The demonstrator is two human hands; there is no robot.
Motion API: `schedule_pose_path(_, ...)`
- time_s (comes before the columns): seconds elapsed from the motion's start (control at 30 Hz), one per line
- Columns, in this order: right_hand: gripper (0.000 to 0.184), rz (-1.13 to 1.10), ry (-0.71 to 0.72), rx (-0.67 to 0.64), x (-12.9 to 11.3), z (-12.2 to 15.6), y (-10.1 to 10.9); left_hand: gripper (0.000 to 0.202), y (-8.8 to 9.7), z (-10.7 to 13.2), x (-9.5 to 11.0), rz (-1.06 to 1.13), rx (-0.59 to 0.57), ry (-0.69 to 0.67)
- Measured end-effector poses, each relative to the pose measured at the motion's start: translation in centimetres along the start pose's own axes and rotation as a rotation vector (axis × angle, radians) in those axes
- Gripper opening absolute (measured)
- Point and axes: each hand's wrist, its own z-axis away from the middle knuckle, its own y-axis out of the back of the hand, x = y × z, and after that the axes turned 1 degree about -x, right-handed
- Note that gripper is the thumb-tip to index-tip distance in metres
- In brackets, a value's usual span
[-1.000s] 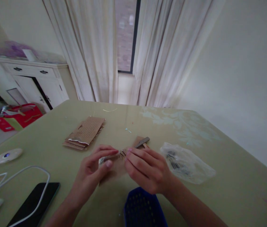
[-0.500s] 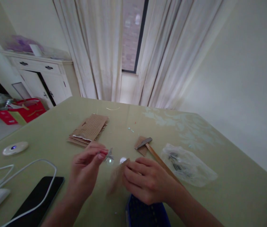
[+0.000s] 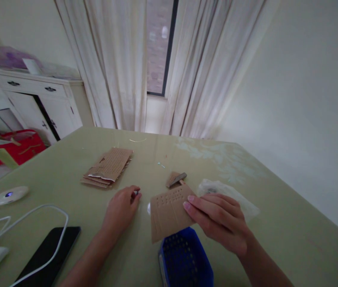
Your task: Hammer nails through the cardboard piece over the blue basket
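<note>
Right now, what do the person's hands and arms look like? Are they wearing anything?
The left hand and right hand wear no gloves, and no rings, watch or bracelet show. Both forearms are uncovered down to the picture's bottom edge, so no sleeves are in view. The fingernails look short and plain.

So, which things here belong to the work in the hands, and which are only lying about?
In use: right hand holding the perforated board; left hand pinching a small part; probably also the stack of boards, bag of parts, hammer and blue basket.
Lying about: phone, white cable, round white device, red boxes on the floor.
</note>
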Motion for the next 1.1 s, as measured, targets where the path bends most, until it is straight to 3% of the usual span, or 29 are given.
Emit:
schedule_pose_path(0.27,0.037,0.044,-0.119,0.051,-0.5,7.8,-2.1,0.029,-1.5,0.5,-0.1,-0.184,-0.023,-0.106)
schedule_pose_path(0.43,0.042,0.029,-0.172,0.052,-0.6,9.4,-2.3,0.035,-0.9,1.2,1.2,-0.131,0.002,-0.171)
schedule_pose_path(0.5,0.045,0.007,-0.190,0.081,-0.4,9.2,-2.1,0.036,-0.3,2.3,2.4,0.065,-0.074,-0.231)
schedule_pose_path(0.63,0.053,-0.064,-0.220,0.106,-0.1,8.7,-2.3,0.045,0.9,5.1,4.0,0.437,-0.381,-0.246)
schedule_pose_path(0.7,0.056,-0.094,-0.244,0.092,0.0,8.6,-2.5,0.058,1.1,6.1,4.1,0.485,-0.512,-0.200)
schedule_pose_path(0.77,0.057,-0.125,-0.270,0.067,-0.1,8.8,-2.8,0.060,0.8,6.5,4.0,0.490,-0.562,-0.137)
schedule_pose_path(0.9,0.057,-0.197,-0.318,0.015,-0.6,9.0,-3.1,0.049,-0.4,6.2,3.8,0.548,-0.484,-0.037)
schedule_pose_path(1.1,0.051,-0.255,-0.397,-0.148,-2.0,8.1,-3.3,0.041,-1.1,5.0,2.9,0.609,-0.313,0.011)
